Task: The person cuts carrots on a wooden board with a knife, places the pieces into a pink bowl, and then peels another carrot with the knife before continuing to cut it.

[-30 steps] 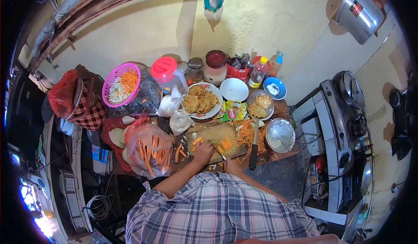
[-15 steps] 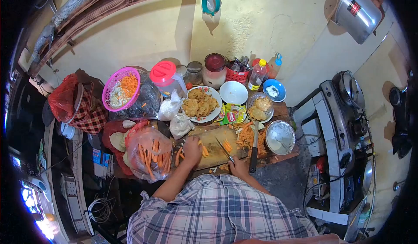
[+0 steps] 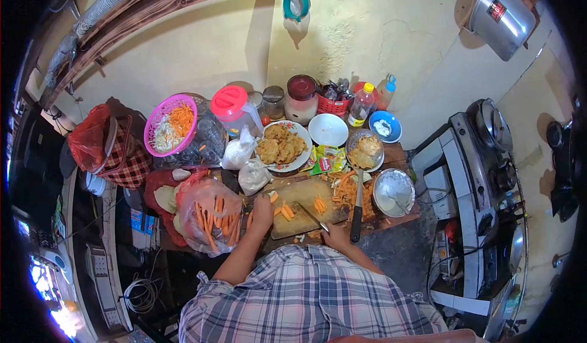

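Note:
My right hand is closed round the handle of a knife, its blade pointing up and left over the wooden cutting board. At the board's left edge my left hand has its fingers curled; what they hold, if anything, is hidden. A small carrot piece is close beside its fingertips. Cut carrot sticks lie just right of that hand, and a pile of thinner carrot sticks lies beyond the blade. A clear plastic bag of carrots rests left of my left hand.
Carrot peelings and a long-handled strainer with fritters lie right of the board. Behind stand a plate of fritters, a white bowl and a pink basket of shredded vegetables. A metal pot stands right; a stove beyond.
My left hand has moved left, from the carrot sticks to the board's left edge. The knife has tipped lower and its tip has swung left; my right hand has barely shifted.

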A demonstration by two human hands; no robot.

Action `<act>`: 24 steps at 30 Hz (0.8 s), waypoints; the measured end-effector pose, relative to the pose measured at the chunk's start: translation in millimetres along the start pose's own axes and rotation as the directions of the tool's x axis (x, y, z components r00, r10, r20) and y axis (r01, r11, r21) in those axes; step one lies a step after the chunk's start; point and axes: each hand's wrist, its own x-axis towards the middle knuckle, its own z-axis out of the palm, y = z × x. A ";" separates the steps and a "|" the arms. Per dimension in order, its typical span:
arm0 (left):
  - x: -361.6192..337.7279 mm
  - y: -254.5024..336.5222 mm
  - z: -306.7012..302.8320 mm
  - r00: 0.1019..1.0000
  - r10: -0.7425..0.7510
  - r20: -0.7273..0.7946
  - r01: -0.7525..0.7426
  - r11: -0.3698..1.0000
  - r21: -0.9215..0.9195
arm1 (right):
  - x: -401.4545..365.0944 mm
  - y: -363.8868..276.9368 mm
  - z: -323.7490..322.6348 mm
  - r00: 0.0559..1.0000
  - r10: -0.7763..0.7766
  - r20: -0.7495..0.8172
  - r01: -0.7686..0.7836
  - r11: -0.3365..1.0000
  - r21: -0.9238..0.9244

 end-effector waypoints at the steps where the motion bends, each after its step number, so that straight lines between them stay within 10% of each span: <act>1: 1.1 -3.4 2.4 1.000 -0.001 -0.028 0.001 1.000 0.011 | -0.2 7.7 5.9 0.998 -0.065 0.023 0.065 0.998 -0.017; 9: -0.2 5.8 -14.2 1.000 0.003 -0.009 -0.002 0.989 0.150 | -6.1 13.1 9.2 0.993 -0.015 -0.115 0.023 0.998 0.066; 15: 1.1 18.2 -40.7 0.985 -0.170 -0.042 0.157 0.964 -0.213 | -4.6 24.4 18.4 0.976 0.079 -0.202 -0.068 0.996 0.063; 18: 3.2 37.6 -37.2 0.995 -0.018 -0.094 -0.013 0.949 -0.316 | -3.9 29.5 23.9 0.964 0.083 -0.254 -0.061 0.994 0.093; 20: 8.6 43.7 -17.7 0.944 0.265 0.198 -0.184 0.918 -0.352 | -5.3 28.6 23.9 0.962 0.083 -0.261 -0.046 0.988 0.145; 24: 6.8 73.5 -5.3 0.866 0.385 0.318 -0.231 0.874 -0.428 | -6.7 15.1 15.6 0.979 0.095 -0.181 -0.079 0.992 0.096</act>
